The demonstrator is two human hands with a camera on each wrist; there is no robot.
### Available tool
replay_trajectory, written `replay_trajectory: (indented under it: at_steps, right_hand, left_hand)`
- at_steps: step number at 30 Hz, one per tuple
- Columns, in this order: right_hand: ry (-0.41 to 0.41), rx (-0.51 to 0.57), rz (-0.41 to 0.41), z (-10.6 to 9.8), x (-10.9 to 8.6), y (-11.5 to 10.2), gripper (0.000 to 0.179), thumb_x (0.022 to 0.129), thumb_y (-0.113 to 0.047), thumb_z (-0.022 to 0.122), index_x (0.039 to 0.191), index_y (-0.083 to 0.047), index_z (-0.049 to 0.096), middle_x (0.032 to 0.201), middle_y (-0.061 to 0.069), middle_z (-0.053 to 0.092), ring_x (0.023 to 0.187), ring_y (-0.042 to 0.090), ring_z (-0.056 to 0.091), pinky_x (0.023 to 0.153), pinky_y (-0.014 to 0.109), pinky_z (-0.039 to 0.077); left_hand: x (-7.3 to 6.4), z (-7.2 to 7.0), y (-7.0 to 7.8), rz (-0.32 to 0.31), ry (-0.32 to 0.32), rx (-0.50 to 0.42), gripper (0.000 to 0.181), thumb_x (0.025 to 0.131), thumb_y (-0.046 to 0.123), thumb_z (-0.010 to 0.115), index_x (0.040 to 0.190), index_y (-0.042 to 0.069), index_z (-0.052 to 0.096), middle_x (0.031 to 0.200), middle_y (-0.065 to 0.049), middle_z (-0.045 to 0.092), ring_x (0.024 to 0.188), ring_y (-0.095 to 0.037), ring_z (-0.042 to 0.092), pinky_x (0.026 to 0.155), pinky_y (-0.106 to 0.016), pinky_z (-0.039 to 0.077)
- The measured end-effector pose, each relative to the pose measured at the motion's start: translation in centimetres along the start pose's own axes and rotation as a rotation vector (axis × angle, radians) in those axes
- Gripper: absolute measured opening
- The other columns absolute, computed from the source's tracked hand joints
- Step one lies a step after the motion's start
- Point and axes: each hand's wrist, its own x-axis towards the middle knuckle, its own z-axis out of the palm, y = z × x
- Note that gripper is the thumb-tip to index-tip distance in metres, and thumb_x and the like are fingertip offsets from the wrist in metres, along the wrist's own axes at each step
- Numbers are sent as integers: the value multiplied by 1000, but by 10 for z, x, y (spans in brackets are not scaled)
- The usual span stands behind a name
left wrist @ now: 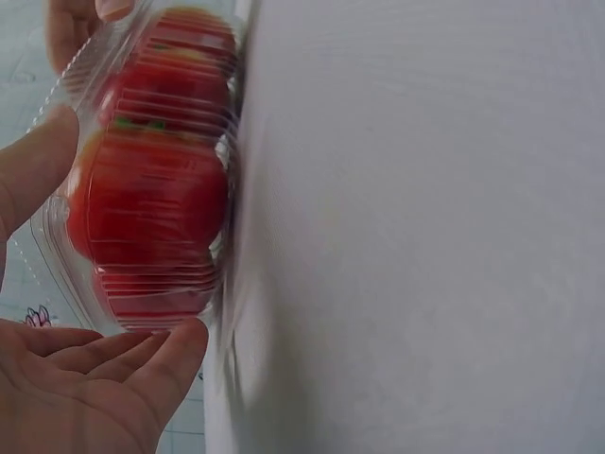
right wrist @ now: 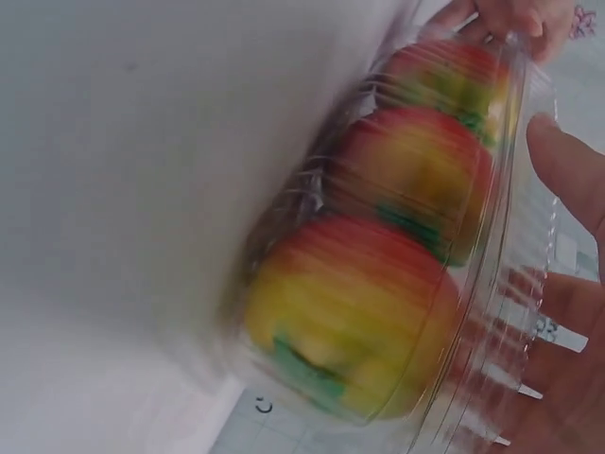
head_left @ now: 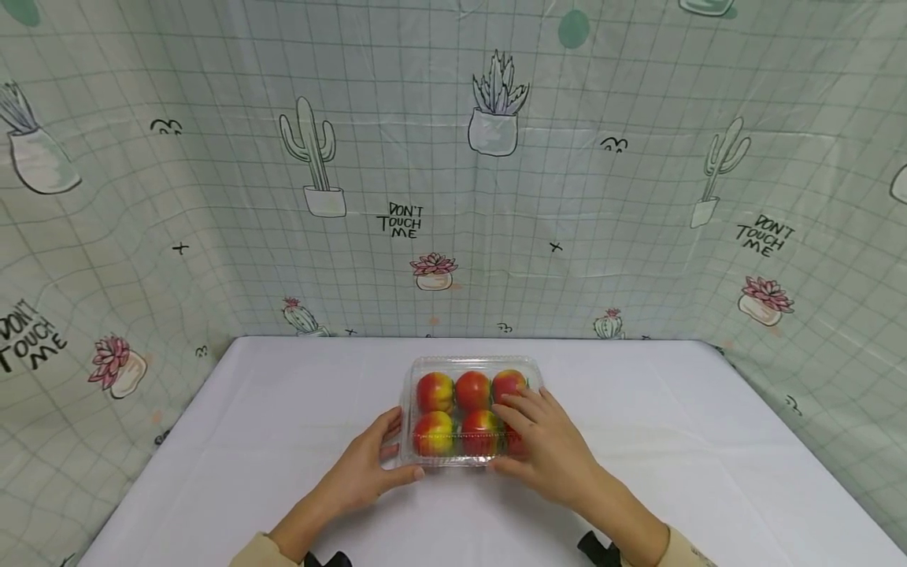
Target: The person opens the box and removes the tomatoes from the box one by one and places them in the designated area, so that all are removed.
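Observation:
A clear plastic clamshell box [head_left: 473, 363] lies on the white table, with several red and yellow apples [head_left: 434, 391] in two rows inside. My left hand [head_left: 366, 466] is at the box's left side, its fingers along that wall and its thumb by the near left corner. Over the right part of the lid, my right hand [head_left: 544, 447] has its fingers spread and its thumb at the near edge. It hides part of the apples on that side. Ridged front plastic covers red apples [left wrist: 151, 189] in the left wrist view. Green leaves [right wrist: 411, 224] show between apples in the right wrist view.
A white cloth [head_left: 305, 394] covers the table. Behind it and at both sides hangs a pale green curtain [head_left: 453, 181] with a grid and cactus drawings. Black straps or mounts [head_left: 598, 549] show near both wrists.

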Motion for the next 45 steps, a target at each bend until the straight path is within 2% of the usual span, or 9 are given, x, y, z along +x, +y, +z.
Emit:
replay_trajectory:
  at_steps: [4, 7, 16, 22, 30, 36, 45]
  right_hand:
    - [-39, 24, -2, 0, 5, -6, 68, 72, -50, 79, 126, -14, 61, 130, 6, 57, 125, 28, 48, 104, 48, 40]
    - [-57, 33, -1, 2, 9, -10, 67, 73, -50, 79, 127, -14, 61, 131, 5, 57, 125, 25, 48, 102, 45, 44]
    - [-94, 36, -47, 9, 22, -21, 66, 72, -48, 80, 127, -15, 62, 133, 6, 55, 126, 24, 47, 102, 45, 43]
    - [-133, 37, -88, 12, 29, -28, 67, 74, -51, 77, 130, -20, 59, 133, 1, 54, 128, 21, 45, 106, 41, 41]
    - [-193, 98, -142, 15, 39, -37, 68, 77, -49, 76, 136, -25, 53, 137, -1, 51, 129, 19, 44, 108, 43, 38]
    - [-219, 91, -167, 18, 47, -42, 69, 78, -51, 73, 138, -23, 52, 140, 0, 49, 131, 17, 41, 109, 41, 37]
    - [-243, 61, -208, 20, 56, -46, 70, 80, -52, 71, 141, -24, 49, 144, 1, 44, 133, 18, 39, 108, 43, 38]
  left_hand:
    - [0, 0, -1, 10, -11, -20, 93, 79, 24, 80, 146, -7, 23, 147, -27, 32, 134, -39, 37, 101, -38, 43]
    - [1, 0, -2, 12, -20, -29, 93, 79, 24, 79, 146, -8, 23, 146, -27, 34, 133, -39, 38, 101, -39, 43]
    - [1, -2, -4, 32, -49, -93, 91, 81, 21, 78, 146, -8, 21, 145, -29, 34, 132, -41, 38, 102, -42, 43]
    - [2, -5, -5, 41, -85, -137, 90, 83, 19, 76, 147, -9, 19, 146, -30, 31, 132, -41, 37, 101, -43, 44]
    - [5, -9, -10, 41, -136, -198, 86, 84, 14, 74, 145, -12, 20, 146, -33, 28, 134, -44, 33, 102, -42, 43]
    - [5, -10, -13, 46, -145, -215, 86, 84, 15, 75, 144, -12, 21, 146, -33, 29, 134, -44, 33, 103, -41, 42]
    - [5, -10, -14, 52, -134, -237, 81, 84, 13, 75, 142, -12, 25, 144, -33, 31, 133, -46, 33, 104, -46, 40]
